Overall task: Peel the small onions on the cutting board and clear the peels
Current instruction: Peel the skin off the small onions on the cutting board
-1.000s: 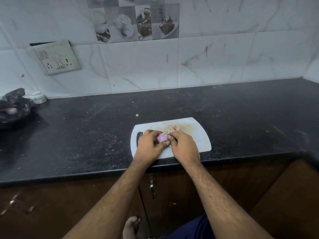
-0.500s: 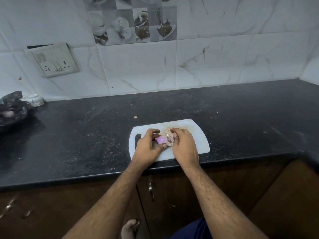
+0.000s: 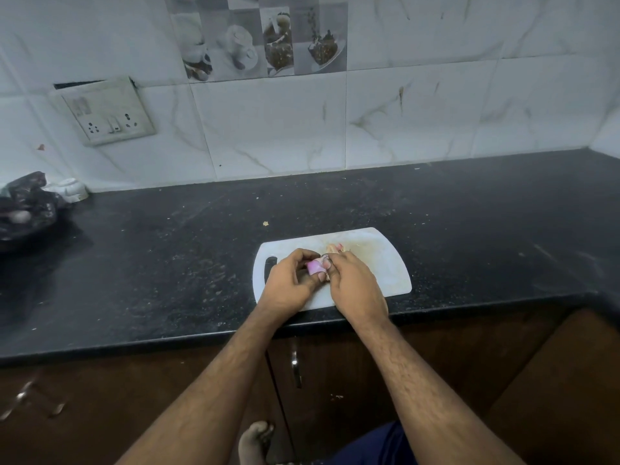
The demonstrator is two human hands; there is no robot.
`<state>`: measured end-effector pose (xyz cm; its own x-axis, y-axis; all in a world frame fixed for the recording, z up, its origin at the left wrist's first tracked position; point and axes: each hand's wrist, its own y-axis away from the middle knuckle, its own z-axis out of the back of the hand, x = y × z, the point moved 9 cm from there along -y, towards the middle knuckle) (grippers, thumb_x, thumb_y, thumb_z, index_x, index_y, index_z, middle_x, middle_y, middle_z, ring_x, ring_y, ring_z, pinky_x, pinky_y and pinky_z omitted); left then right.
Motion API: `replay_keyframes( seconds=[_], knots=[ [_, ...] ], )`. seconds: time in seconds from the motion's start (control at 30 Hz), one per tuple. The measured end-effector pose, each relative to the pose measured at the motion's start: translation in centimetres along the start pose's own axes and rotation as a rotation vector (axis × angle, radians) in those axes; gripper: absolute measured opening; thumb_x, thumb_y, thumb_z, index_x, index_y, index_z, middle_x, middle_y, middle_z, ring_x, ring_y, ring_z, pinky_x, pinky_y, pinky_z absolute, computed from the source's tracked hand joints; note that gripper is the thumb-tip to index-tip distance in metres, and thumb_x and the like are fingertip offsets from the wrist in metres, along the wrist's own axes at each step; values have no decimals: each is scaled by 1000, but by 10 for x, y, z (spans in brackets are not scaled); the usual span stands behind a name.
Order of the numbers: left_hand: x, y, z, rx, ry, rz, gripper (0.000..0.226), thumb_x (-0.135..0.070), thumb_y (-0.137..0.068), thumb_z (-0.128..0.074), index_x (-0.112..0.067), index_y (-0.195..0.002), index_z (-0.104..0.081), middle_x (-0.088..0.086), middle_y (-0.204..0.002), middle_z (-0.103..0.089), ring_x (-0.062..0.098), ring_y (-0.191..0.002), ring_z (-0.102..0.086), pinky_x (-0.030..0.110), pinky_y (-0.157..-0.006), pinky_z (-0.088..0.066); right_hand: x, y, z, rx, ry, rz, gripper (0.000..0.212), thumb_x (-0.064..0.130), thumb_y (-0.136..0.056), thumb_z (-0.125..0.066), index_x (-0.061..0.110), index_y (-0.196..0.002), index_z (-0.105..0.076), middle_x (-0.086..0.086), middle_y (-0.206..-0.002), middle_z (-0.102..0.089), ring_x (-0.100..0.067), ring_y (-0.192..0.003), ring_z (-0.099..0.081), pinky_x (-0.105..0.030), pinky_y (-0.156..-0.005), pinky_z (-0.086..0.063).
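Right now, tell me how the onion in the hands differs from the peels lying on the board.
The onion is held up between the left hand and right hand; the peels lie loose on the cutting board, just behind the fingers. The onion looks glossy purple-pink; the peels look pale tan with a hint of pink. The onion is a compact rounded lump; the peels are a thin, ragged pile. Both sit over the board's middle.

Matt white plastic cutting board (image 3: 385, 263) on speckled black stone countertop (image 3: 167, 263)

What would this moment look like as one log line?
step: peeling | left hand: holds onion | right hand: picks its skin | over: cutting board
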<state>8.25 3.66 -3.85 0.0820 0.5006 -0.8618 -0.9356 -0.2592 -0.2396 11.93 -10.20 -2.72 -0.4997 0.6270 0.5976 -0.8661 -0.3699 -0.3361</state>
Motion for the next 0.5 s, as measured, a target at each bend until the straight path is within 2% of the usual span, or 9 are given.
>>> replay_keyframes(
  seconds=[0.07, 0.1, 0.2, 0.3, 0.4, 0.5],
  knots=[
    [0, 0, 1, -6, 1, -2, 33, -18, -89, -78, -19, -119, -65, -8, -112, -73, 2, -106, -68, 20, -97, -52, -10, 1, 13, -142, -56, -103, 29, 26, -107, -44, 15, -122, -67, -1, -114, -69, -20, -109, -66, -29, -85, -52],
    [0, 0, 0, -7, -3, -6, 33, -19, -88, -79, -20, -119, -65, -9, -112, -73, 3, -107, -68, 22, -98, -52, -14, 1, 20, -201, -88, -143, 28, 21, -106, -46, 15, -124, -66, 0, -112, -68, -19, -103, -67, -25, -81, -50],
    [0, 0, 1, -14, -17, -16, 35, -22, -88, -80, -20, -119, -65, -10, -113, -73, 2, -108, -67, 23, -99, -53, -15, -1, 22, -195, -112, -147, 48, 6, -101, -50, 17, -147, -51, 2, -136, -53, -15, -116, -58, -22, -92, -46],
    [0, 0, 1, -23, -24, -22, 37, -22, -87, -81, -19, -120, -65, -11, -114, -72, 3, -110, -67, 24, -100, -52, -6, -2, 13, -95, -47, -61, 53, 2, -99, -45, 22, -146, -54, 6, -140, -53, -14, -125, -46, -28, -101, -46],
    [-1, 0, 1, -25, -30, -23, 39, -23, -86, -82, -18, -121, -65, -11, -116, -71, 2, -112, -65, 21, -100, -51, -4, -2, 13, -81, -55, -34, 42, 8, -101, -44, 23, -134, -65, 8, -133, -59, -12, -122, -47, -22, -95, -40],
    [-1, 2, 2, -27, -15, -14, 41, -23, -87, -82, -17, -123, -63, -12, -116, -70, -1, -112, -64, 14, -96, -48, -1, -2, 14, -80, -97, -11, 33, 32, -105, -48, 25, -133, -65, 9, -130, -64, -11, -121, -53, -28, -98, -44]
  ],
)
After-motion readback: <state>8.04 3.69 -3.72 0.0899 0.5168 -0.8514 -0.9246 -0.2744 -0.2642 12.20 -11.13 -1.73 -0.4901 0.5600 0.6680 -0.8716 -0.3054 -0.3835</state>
